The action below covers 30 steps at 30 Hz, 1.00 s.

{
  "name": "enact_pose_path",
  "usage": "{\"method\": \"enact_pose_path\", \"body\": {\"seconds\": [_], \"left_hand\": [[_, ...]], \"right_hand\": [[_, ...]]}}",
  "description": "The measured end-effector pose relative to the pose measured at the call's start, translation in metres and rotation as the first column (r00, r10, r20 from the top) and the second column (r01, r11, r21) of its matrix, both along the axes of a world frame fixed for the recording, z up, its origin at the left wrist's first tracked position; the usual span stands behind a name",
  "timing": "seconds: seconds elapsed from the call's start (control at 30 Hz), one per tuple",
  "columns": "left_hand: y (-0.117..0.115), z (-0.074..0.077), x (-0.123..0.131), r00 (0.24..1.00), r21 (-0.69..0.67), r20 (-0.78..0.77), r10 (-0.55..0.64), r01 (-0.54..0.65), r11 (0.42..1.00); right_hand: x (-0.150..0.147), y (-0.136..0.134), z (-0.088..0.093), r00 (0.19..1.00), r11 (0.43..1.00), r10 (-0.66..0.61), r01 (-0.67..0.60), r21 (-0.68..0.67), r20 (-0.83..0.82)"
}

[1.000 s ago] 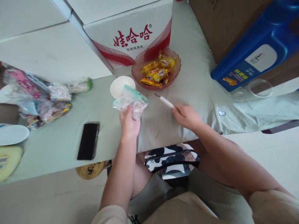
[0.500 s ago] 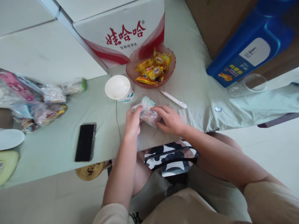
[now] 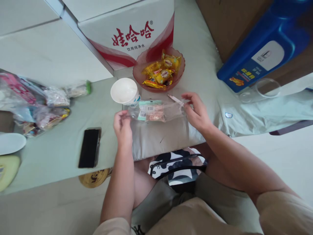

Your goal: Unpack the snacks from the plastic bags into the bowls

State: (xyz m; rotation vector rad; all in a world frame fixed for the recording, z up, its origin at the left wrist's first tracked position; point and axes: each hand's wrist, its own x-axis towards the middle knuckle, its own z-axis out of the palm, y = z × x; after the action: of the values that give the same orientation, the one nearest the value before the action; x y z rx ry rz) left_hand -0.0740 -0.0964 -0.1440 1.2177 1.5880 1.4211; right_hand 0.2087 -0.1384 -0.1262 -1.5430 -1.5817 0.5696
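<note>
A clear plastic bag is stretched sideways between my two hands. Inside it, or behind its film, shows a small snack packet with a mint-green end, a barcode and pinkish contents. My left hand pinches the bag's left end, fingers closed. The bag's right end is gripped by my right hand, its fingers curled. Just behind my right fingers lies a white utility knife, partly covered by the film. A white paper bowl stands behind the bag's left end.
A pink glass bowl holds yellow-wrapped snacks, against a white-and-red carton. A phone and bagged snacks lie to the left. To the right are a blue bottle and a clear cup on its side.
The crumpled bundle is now spread out into a long bag. My left hand has moved left and my right hand right, exposing the packet between them.
</note>
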Motion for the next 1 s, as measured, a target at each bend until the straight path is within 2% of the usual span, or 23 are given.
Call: {"method": "enact_pose_path", "body": {"seconds": [0.1,0.17,0.23,0.3,0.43,0.5,0.57,0.63,0.67,0.73,0.8,0.87,1.0], "left_hand": [[0.002,-0.003,0.007,0.977,-0.025,-0.083,-0.198,0.197,0.98],[0.003,-0.001,0.011,0.964,-0.076,-0.152,-0.217,0.207,0.975],[0.001,0.004,0.01,0.967,-0.107,-0.186,-0.176,0.158,0.982],[-0.003,0.011,0.006,0.973,-0.093,-0.197,-0.119,0.102,0.99],[-0.01,0.018,-0.005,0.979,-0.029,-0.205,-0.008,0.002,1.0],[-0.009,0.016,-0.007,0.979,-0.021,-0.204,0.007,-0.012,1.0],[-0.007,0.013,-0.006,0.972,-0.031,-0.223,-0.072,0.067,0.997],[-0.004,0.01,-0.003,0.931,-0.048,-0.286,-0.228,0.224,0.973],[-0.004,0.008,-0.001,0.893,-0.06,-0.331,-0.305,0.303,0.951],[-0.003,0.007,0.003,0.812,-0.12,-0.407,-0.418,0.407,0.906],[-0.003,0.008,0.006,0.772,-0.205,-0.425,-0.473,0.427,0.881],[-0.003,0.008,0.008,0.783,-0.254,-0.406,-0.471,0.398,0.881],[-0.001,0.008,0.007,0.838,-0.219,-0.387,-0.384,0.321,0.921]], "right_hand": [[-0.008,-0.004,-0.001,0.99,0.988,0.143,-0.142,-0.058,0.014],[-0.011,-0.004,-0.003,0.974,0.977,0.192,-0.179,-0.114,0.117],[-0.01,-0.003,-0.004,0.958,0.977,0.195,-0.173,-0.121,0.209],[-0.004,-0.001,-0.003,0.952,0.989,0.148,-0.137,-0.062,0.269],[0.001,-0.005,0.005,0.924,0.996,-0.067,0.039,0.082,0.375],[-0.004,-0.011,0.009,0.883,0.991,-0.096,0.039,0.132,0.459],[-0.014,-0.017,0.012,0.834,0.987,0.007,-0.093,0.129,0.551],[-0.024,-0.021,0.011,0.77,0.967,0.154,-0.247,0.067,0.619],[-0.028,-0.022,0.009,0.744,0.957,0.203,-0.29,0.033,0.637],[-0.033,-0.021,0.007,0.726,0.955,0.238,-0.297,-0.019,0.645],[-0.034,-0.019,0.006,0.738,0.961,0.245,-0.271,-0.057,0.629],[-0.032,-0.018,0.009,0.737,0.951,0.297,-0.286,-0.118,0.607],[-0.03,-0.021,0.024,0.669,0.866,0.5,-0.401,-0.299,0.55]]}}
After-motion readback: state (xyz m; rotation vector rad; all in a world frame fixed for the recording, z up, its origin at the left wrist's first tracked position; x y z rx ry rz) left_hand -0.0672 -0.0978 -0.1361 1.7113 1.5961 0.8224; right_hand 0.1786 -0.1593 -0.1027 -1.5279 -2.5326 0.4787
